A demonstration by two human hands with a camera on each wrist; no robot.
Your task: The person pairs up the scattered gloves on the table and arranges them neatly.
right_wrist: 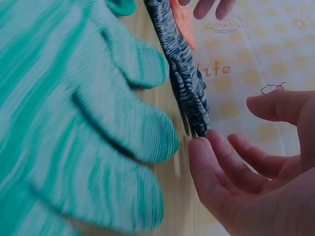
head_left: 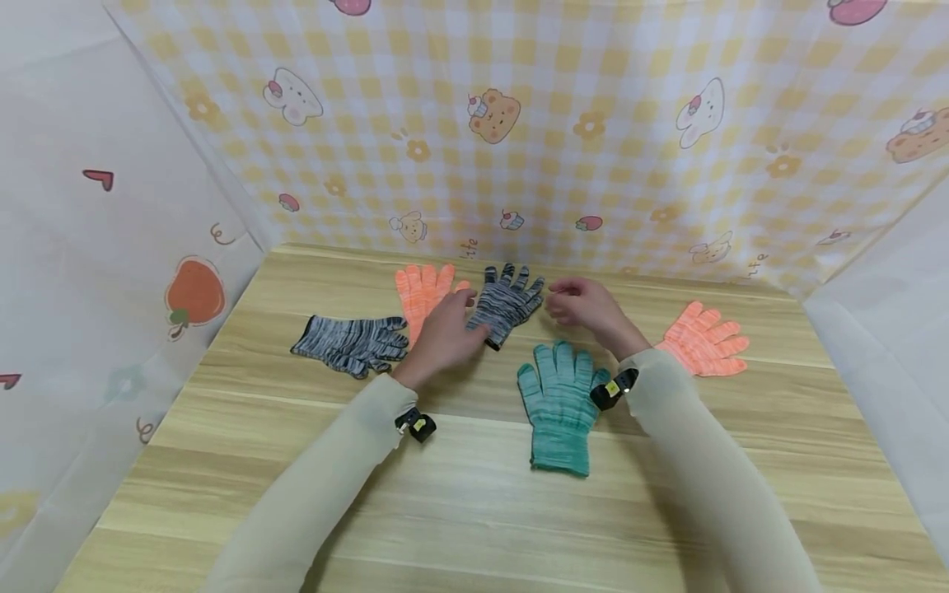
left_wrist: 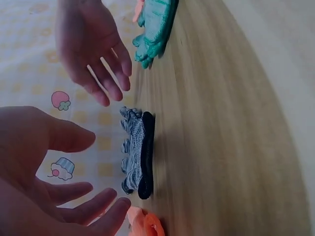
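A grey-and-black knit glove [head_left: 507,303] lies at the back middle of the wooden table, fingers pointing to the back wall. My left hand [head_left: 446,333] hovers at its left side, thumb and fingers spread apart in the left wrist view. On the glove's other side is my right hand [head_left: 591,311], its fingers loosely bent and holding nothing. In the right wrist view, those fingertips [right_wrist: 199,147] come close to the grey glove [right_wrist: 184,69]; whether they touch it I cannot tell. A green knit glove [head_left: 561,408] lies flat below the right hand, partly under that wrist.
A second grey-and-black glove [head_left: 347,344] lies sideways at the left. One orange glove [head_left: 423,290] is behind the left hand, partly hidden by it. Another orange glove [head_left: 709,342] rests beyond the right forearm. A yellow checked cloth [head_left: 593,173] forms the back wall.
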